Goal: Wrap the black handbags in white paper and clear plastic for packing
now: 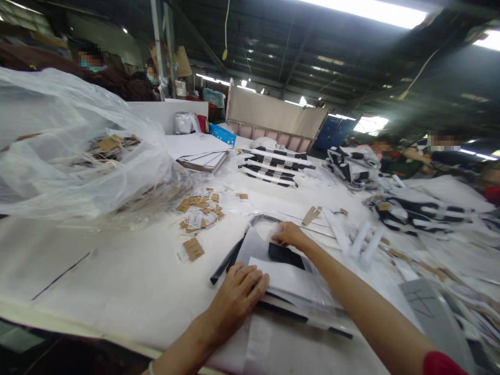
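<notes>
Left hand lies open and flat, fingers slightly apart, pressing on a white sheet that sits in a clear plastic bag, near the table's front edge and around its middle. Right hand reaches in from the right, fingers extended on the far side of the same bag, beside a black fabric patch; whether it pinches the plastic, I cannot tell. Kraft card tags lie scattered to the left of both hands, and a large clear bag of tags slumps at the table's left side. Striped black-and-white garments lie folded towards the far edge, beside a stack of white sheets, while a co-worker stands past the right edge
</notes>
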Action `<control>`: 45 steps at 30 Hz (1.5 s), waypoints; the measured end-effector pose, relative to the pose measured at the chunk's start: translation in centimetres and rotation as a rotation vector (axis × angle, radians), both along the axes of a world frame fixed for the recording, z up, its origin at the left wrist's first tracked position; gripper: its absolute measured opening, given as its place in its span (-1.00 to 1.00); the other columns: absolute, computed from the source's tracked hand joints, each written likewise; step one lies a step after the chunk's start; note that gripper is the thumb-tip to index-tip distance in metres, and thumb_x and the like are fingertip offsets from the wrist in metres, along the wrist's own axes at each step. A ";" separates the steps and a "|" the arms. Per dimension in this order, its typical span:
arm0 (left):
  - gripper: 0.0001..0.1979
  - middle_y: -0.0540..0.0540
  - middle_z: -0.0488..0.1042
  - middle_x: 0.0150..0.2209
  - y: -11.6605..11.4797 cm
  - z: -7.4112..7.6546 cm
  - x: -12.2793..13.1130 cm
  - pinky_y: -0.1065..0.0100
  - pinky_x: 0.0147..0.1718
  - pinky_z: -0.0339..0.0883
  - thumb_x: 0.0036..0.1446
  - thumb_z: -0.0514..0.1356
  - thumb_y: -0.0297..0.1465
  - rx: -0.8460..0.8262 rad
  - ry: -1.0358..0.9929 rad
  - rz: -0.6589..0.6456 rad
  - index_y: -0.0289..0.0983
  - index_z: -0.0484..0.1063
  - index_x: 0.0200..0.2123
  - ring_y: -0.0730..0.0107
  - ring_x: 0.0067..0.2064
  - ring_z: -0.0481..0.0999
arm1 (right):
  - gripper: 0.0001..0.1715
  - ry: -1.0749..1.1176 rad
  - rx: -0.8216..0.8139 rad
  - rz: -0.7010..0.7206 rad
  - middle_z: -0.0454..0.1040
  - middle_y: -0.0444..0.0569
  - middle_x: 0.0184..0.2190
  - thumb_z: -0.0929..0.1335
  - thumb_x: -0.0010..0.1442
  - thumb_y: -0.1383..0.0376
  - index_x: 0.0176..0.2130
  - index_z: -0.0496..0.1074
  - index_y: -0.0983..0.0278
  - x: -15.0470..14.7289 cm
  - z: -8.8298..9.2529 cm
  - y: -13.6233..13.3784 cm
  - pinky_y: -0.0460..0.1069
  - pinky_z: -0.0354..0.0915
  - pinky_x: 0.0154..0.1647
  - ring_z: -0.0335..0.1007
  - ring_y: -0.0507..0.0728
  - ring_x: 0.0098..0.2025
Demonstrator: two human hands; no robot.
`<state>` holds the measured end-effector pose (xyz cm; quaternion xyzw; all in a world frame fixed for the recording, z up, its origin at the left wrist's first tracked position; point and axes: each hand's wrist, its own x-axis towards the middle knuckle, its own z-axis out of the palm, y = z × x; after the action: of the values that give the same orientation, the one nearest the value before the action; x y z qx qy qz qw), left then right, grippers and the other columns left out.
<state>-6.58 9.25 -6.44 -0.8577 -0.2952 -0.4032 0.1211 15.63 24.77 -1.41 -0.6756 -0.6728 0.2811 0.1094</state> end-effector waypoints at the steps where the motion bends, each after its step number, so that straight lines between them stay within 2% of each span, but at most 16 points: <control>1: -0.69 -0.21 0.51 -0.09 0.0 0.1 0.0 0.08 0.08 0.32 0.37 -0.06 -0.52 -0.001 0.009 -0.003 -0.34 0.34 0.09 0.22 0.02 0.44 | -0.89 0.057 0.010 0.011 0.51 -0.12 -0.59 0.45 -0.03 0.34 -0.42 0.43 0.27 -0.4 0.5 0.0 -0.11 0.42 -0.54 0.49 0.08 -0.51; 5: -0.68 -0.21 0.50 -0.09 0.0 -0.1 0.0 0.07 0.06 0.33 0.36 -0.05 -0.52 -0.005 0.011 0.003 -0.36 0.34 0.10 0.20 0.02 0.44 | -0.85 0.228 0.036 0.036 0.55 -0.09 -0.47 0.40 0.06 0.32 -0.29 0.45 0.30 -1.8 3.0 0.1 -0.14 0.42 -0.47 0.47 0.02 -0.46; 11: -0.69 -0.21 0.49 -0.08 0.0 -0.2 -0.2 0.09 0.06 0.32 0.36 -0.03 -0.51 -0.026 0.024 0.014 -0.32 0.34 0.10 0.22 0.02 0.43 | -0.77 0.222 0.153 0.046 0.47 -0.13 -0.62 0.33 0.19 0.21 -0.26 0.54 0.29 -2.7 5.4 -0.4 -0.13 0.32 -0.60 0.40 0.04 -0.57; 13: -0.69 -0.20 0.49 -0.09 0.0 0.1 -0.2 0.11 0.05 0.33 0.37 -0.04 -0.50 -0.032 0.021 0.010 -0.32 0.35 0.09 0.23 0.02 0.42 | -0.76 0.090 0.297 0.126 0.56 -0.12 -0.51 0.32 0.23 0.21 -0.24 0.57 0.22 -2.6 5.5 -1.1 -0.11 0.36 -0.49 0.46 0.06 -0.47; 15: -0.70 -0.19 0.49 -0.09 0.0 0.2 -0.2 0.13 0.03 0.33 0.38 -0.06 -0.49 -0.018 0.007 0.004 -0.32 0.35 0.08 0.24 0.01 0.43 | -0.76 -0.143 0.539 0.246 0.62 -0.10 -0.23 0.30 0.28 0.21 -0.21 0.58 0.15 -2.4 5.6 -1.7 -0.07 0.39 -0.30 0.51 0.09 -0.28; 18: -0.70 -0.19 0.49 -0.10 0.1 0.2 -0.1 0.12 0.02 0.33 0.39 -0.07 -0.49 0.011 -0.022 -0.001 -0.34 0.35 0.07 0.24 0.00 0.42 | -0.74 -0.519 0.810 0.390 0.48 -0.05 0.10 0.28 0.32 0.27 -0.19 0.58 0.15 -2.1 5.6 -2.3 0.00 0.33 -0.18 0.48 0.14 -0.12; 21: -0.69 -0.19 0.48 -0.10 0.3 -0.2 0.1 0.11 0.03 0.32 0.38 -0.08 -0.52 0.029 -0.038 0.001 -0.36 0.35 0.08 0.22 0.01 0.42 | -0.76 -0.729 0.894 0.486 0.45 0.03 0.13 0.31 0.29 0.34 -0.31 0.58 0.23 -2.0 5.6 -2.5 0.05 0.24 -0.18 0.45 0.17 -0.16; 23: -0.69 -0.19 0.48 -0.10 0.3 -0.4 0.1 0.11 0.02 0.32 0.38 -0.08 -0.52 0.031 -0.041 0.001 -0.35 0.34 0.08 0.22 0.00 0.42 | -0.76 -0.729 0.946 0.446 0.51 0.04 0.03 0.33 0.27 0.36 -0.40 0.56 0.25 -2.0 5.6 -2.4 0.07 0.18 -0.16 0.41 0.18 -0.16; 27: -0.70 -0.20 0.48 -0.10 0.4 -0.6 0.2 0.12 -0.01 0.34 0.37 -0.05 -0.51 -0.001 -0.035 -0.008 -0.34 0.33 0.09 0.22 0.00 0.42 | -0.78 -0.542 0.933 0.336 0.54 -0.01 -0.32 0.37 0.22 0.37 -0.46 0.50 0.24 -2.7 6.1 -2.5 0.05 0.13 -0.19 0.38 0.16 -0.23; 30: -0.59 -0.21 0.47 -0.08 0.3 -0.6 0.1 0.11 -0.02 0.35 0.29 -0.04 -0.60 -0.051 -0.037 -0.017 -0.35 0.22 0.19 0.21 -0.02 0.42 | -0.84 -0.303 0.910 0.316 0.55 -0.06 -0.35 0.38 0.22 0.32 -0.42 0.47 0.22 -3.7 6.8 -3.8 0.04 0.16 -0.16 0.40 0.15 -0.24; 32: -0.42 -0.22 0.45 -0.05 0.2 -0.6 0.0 0.09 -0.02 0.35 0.19 -0.03 -0.67 -0.085 -0.056 -0.021 -0.36 0.08 0.29 0.18 -0.02 0.41 | -0.86 -0.166 0.878 0.322 0.56 -0.10 -0.37 0.38 0.23 0.29 -0.40 0.46 0.21 -4.3 7.3 -5.7 0.03 0.20 -0.15 0.42 0.13 -0.28; 36: -0.13 -0.24 0.43 -0.02 0.1 -1.1 -0.1 0.10 -0.03 0.35 -0.01 -0.01 -0.71 -0.172 -0.146 -0.030 -0.38 -0.21 0.38 0.13 -0.02 0.40 | -0.87 -0.075 0.883 0.504 0.54 -0.13 -0.43 0.38 0.24 0.34 -0.38 0.44 0.21 -4.7 8.0 -11.7 0.05 0.25 -0.12 0.43 0.10 -0.34; 38: -0.07 -0.24 0.43 -0.01 0.1 -1.4 -0.1 0.10 -0.05 0.36 -0.04 0.01 -0.69 -0.217 -0.189 -0.028 -0.36 -0.28 0.39 0.12 -0.03 0.40 | -0.88 -0.074 0.934 0.587 0.56 -0.11 -0.37 0.36 0.24 0.40 -0.35 0.43 0.21 -4.7 8.1 -14.8 0.08 0.25 -0.01 0.46 0.10 -0.27; 40: -0.09 -0.23 0.42 0.00 0.2 -1.6 -0.1 0.11 -0.06 0.37 -0.01 0.01 -0.68 -0.237 -0.203 -0.037 -0.31 -0.28 0.40 0.12 -0.03 0.40 | -0.85 -0.094 0.951 0.628 0.58 -0.07 -0.21 0.34 0.24 0.44 -0.33 0.44 0.21 -4.6 7.9 -16.9 0.14 0.21 0.12 0.47 0.13 -0.12; 42: -0.14 -0.22 0.42 0.00 0.2 -1.5 -0.1 0.11 -0.07 0.37 0.07 0.02 -0.67 -0.239 -0.188 -0.053 -0.27 -0.25 0.40 0.13 -0.03 0.41 | -0.84 -0.097 0.915 0.582 0.52 -0.01 0.01 0.34 0.24 0.44 -0.33 0.46 0.20 -4.4 7.2 -17.9 0.18 0.21 0.15 0.42 0.18 0.04; 45: -0.20 -0.23 0.43 0.00 0.2 -1.1 -0.1 0.11 -0.05 0.36 0.14 0.02 -0.64 -0.235 -0.162 -0.062 -0.28 -0.25 0.40 0.14 -0.02 0.41 | -0.87 0.002 0.694 0.421 0.36 0.04 0.20 0.38 0.19 0.40 -0.39 0.49 0.21 -3.8 5.6 -17.6 0.14 0.33 0.07 0.41 0.21 0.08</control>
<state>-6.72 9.48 -7.58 -0.8393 -0.3225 -0.4374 -0.0171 11.83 7.16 4.19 -0.4454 -0.8513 0.0544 0.2718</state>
